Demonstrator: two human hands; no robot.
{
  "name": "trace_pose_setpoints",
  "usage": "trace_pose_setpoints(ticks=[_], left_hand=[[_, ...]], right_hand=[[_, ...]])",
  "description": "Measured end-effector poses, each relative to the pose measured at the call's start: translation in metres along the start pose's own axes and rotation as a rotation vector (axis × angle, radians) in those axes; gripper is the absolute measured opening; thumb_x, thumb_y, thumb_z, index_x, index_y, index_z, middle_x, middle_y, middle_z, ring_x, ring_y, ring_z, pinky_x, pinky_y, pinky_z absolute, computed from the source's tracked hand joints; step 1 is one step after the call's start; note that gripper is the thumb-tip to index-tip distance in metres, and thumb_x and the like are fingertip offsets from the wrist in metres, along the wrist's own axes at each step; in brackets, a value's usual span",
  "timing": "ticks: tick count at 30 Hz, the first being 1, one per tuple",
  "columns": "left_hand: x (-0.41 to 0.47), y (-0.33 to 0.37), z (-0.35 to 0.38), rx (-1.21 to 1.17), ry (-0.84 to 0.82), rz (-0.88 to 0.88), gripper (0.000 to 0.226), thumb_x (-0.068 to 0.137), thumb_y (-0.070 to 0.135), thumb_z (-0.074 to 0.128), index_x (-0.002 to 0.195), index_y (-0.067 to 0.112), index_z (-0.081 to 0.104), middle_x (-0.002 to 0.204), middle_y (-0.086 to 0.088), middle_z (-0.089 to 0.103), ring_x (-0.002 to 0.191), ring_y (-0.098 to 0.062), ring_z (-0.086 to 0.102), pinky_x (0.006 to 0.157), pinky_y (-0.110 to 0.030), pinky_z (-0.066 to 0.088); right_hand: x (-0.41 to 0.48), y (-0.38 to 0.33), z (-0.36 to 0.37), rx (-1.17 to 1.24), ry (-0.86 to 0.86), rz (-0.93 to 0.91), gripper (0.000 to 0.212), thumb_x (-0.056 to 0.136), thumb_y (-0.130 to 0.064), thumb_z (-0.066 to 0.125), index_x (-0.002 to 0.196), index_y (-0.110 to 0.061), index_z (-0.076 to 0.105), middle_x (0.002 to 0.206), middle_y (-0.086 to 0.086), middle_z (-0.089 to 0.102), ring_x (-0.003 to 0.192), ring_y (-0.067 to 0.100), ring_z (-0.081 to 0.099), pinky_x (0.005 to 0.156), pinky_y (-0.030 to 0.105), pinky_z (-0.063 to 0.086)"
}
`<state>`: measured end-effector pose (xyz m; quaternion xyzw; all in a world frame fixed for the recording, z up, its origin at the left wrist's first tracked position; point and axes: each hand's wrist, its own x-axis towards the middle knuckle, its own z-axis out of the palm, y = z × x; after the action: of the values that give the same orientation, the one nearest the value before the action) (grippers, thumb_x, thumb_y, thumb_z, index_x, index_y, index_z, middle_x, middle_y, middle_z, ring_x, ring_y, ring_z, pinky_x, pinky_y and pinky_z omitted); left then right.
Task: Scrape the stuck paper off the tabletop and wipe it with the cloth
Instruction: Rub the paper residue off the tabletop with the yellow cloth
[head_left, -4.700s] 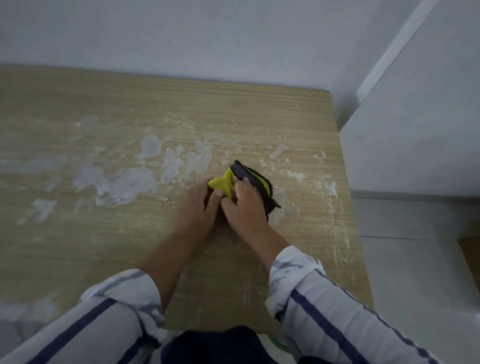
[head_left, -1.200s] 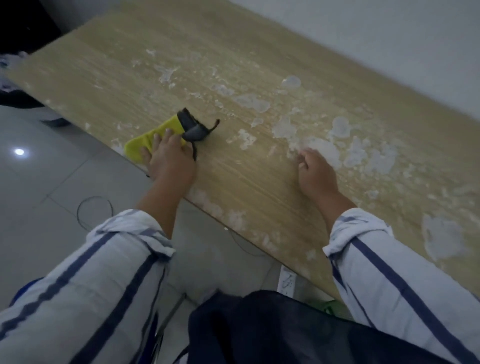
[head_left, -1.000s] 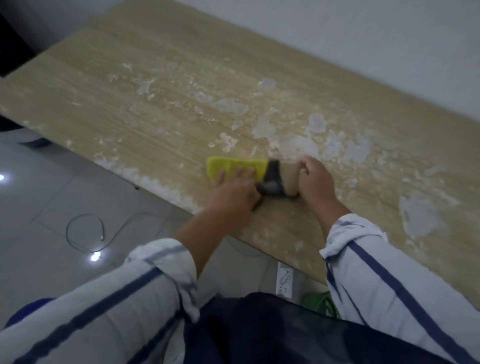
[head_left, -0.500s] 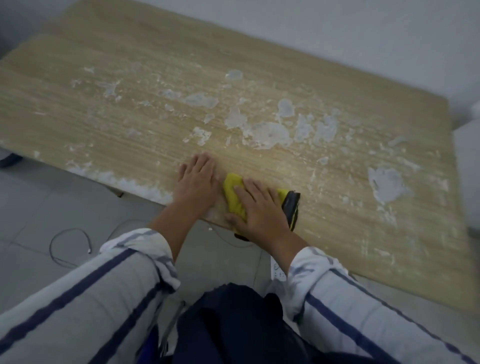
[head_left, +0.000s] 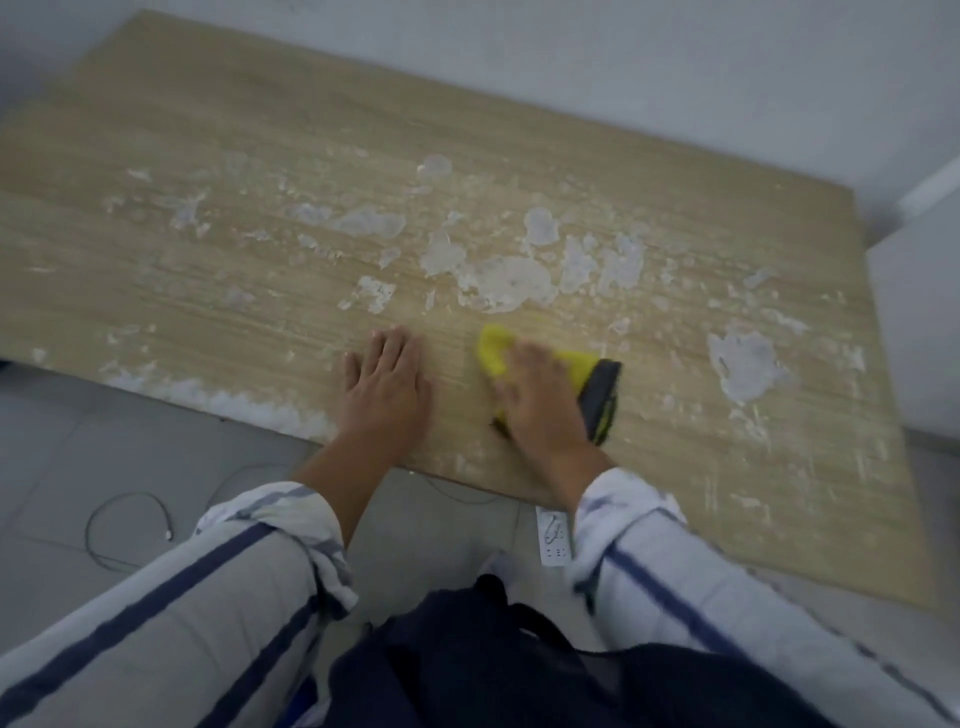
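Observation:
A wooden tabletop (head_left: 218, 291) carries white patches of stuck paper (head_left: 506, 283) across its middle and along its near edge. A yellow cloth with a dark grey side (head_left: 597, 387) lies on the wood near the front edge. My right hand (head_left: 537, 402) presses flat on top of the cloth, blurred by motion. My left hand (head_left: 384, 387) rests palm down on bare wood to the left of the cloth, fingers apart, holding nothing. No scraper is in view.
A larger paper patch (head_left: 743, 364) sits at the table's right. Grey walls stand behind and to the right. On the tiled floor below the near edge lie a thin cable (head_left: 124, 525) and a white power strip (head_left: 553, 535).
Since half a second ago my right hand has slid the cloth to the right, away from my left hand. Earlier my left hand swept the cloth rightward and my right hand took it over.

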<state>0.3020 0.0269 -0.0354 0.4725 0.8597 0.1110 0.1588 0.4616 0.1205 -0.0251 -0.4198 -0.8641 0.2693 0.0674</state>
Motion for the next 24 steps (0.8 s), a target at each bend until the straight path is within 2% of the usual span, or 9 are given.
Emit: trace_pose_setpoints(ticks=[3, 5, 7, 10, 14, 16, 18, 21, 24], left_hand=[[0.017, 0.003, -0.005, -0.018, -0.005, 0.018, 0.050, 0.100, 0.028, 0.025, 0.149, 0.022, 0.017, 0.159, 0.003, 0.007, 0.146, -0.017, -0.002, 0.119, -0.042, -0.003], [0.034, 0.008, -0.011, -0.032, -0.034, 0.035, 0.052, 0.098, 0.022, 0.029, 0.149, 0.021, 0.018, 0.159, 0.002, 0.008, 0.146, -0.017, -0.003, 0.118, -0.039, -0.004], [0.052, 0.016, -0.017, -0.061, -0.063, 0.050, 0.051, 0.098, 0.021, 0.031, 0.148, 0.020, 0.024, 0.159, 0.001, 0.011, 0.146, -0.016, -0.001, 0.119, -0.037, -0.004], [0.079, 0.030, -0.024, -0.142, -0.100, 0.087, 0.043, 0.098, 0.021, 0.035, 0.141, 0.019, 0.039, 0.155, 0.000, 0.024, 0.145, -0.017, 0.010, 0.119, -0.037, 0.006], [0.100, 0.041, -0.042, -0.352, -0.049, 0.069, 0.034, 0.098, 0.025, 0.041, 0.123, 0.012, 0.060, 0.136, -0.006, 0.052, 0.127, -0.023, 0.046, 0.102, -0.031, 0.034], [0.109, 0.042, -0.052, -0.508, -0.061, 0.026, 0.036, 0.097, 0.034, 0.041, 0.104, 0.011, 0.069, 0.110, -0.009, 0.067, 0.104, -0.026, 0.060, 0.087, -0.034, 0.045], [0.120, 0.037, -0.066, -0.748, -0.149, -0.111, 0.047, 0.092, 0.052, 0.043, 0.094, 0.014, 0.070, 0.099, -0.008, 0.069, 0.095, -0.025, 0.063, 0.089, -0.042, 0.050], [0.142, 0.019, -0.089, -1.139, -0.327, -0.323, 0.040, 0.090, 0.051, 0.051, 0.105, 0.016, 0.063, 0.108, -0.004, 0.065, 0.104, -0.022, 0.061, 0.094, -0.041, 0.049], [0.166, -0.009, -0.115, -1.223, -0.350, -0.384, 0.035, 0.092, 0.035, 0.056, 0.113, 0.007, 0.058, 0.111, -0.013, 0.064, 0.100, -0.027, 0.063, 0.080, -0.040, 0.053]], right_hand=[[0.008, -0.017, -0.003, 0.213, -0.096, -0.130, 0.043, 0.099, -0.029, 0.040, 0.139, -0.015, 0.040, 0.147, 0.007, 0.039, 0.137, 0.022, 0.031, 0.112, 0.031, 0.019], [0.029, -0.004, -0.024, 0.304, 0.048, -0.005, 0.043, 0.099, -0.032, 0.040, 0.138, -0.015, 0.041, 0.142, 0.007, 0.046, 0.130, 0.024, 0.042, 0.105, 0.032, 0.033], [0.058, 0.020, -0.045, 0.269, 0.227, 0.155, 0.044, 0.099, -0.033, 0.037, 0.138, -0.011, 0.041, 0.141, 0.010, 0.046, 0.128, 0.027, 0.043, 0.103, 0.036, 0.037], [0.089, 0.036, -0.050, 0.132, 0.231, 0.277, 0.044, 0.100, -0.030, 0.036, 0.137, -0.008, 0.039, 0.142, 0.014, 0.041, 0.131, 0.031, 0.037, 0.107, 0.040, 0.030], [0.110, 0.004, -0.023, 0.148, 0.124, 0.152, 0.044, 0.099, -0.032, 0.037, 0.135, -0.008, 0.042, 0.142, 0.014, 0.041, 0.133, 0.030, 0.034, 0.113, 0.046, 0.020], [0.119, -0.021, -0.012, 0.282, 0.075, 0.084, 0.047, 0.097, -0.040, 0.034, 0.132, -0.012, 0.048, 0.136, 0.012, 0.049, 0.126, 0.029, 0.043, 0.108, 0.047, 0.029], [0.128, -0.045, -0.008, 0.422, 0.047, 0.047, 0.042, 0.097, -0.038, 0.035, 0.130, -0.017, 0.051, 0.131, 0.009, 0.055, 0.121, 0.027, 0.050, 0.102, 0.041, 0.039], [0.143, -0.082, -0.006, 0.521, 0.003, 0.016, 0.041, 0.099, -0.032, 0.037, 0.137, -0.018, 0.043, 0.138, 0.003, 0.049, 0.125, 0.015, 0.045, 0.103, 0.028, 0.036], [0.162, -0.119, -0.007, 0.598, -0.067, -0.036, 0.048, 0.095, -0.036, 0.040, 0.141, -0.023, 0.037, 0.148, -0.001, 0.038, 0.135, 0.013, 0.034, 0.112, 0.036, 0.029]])
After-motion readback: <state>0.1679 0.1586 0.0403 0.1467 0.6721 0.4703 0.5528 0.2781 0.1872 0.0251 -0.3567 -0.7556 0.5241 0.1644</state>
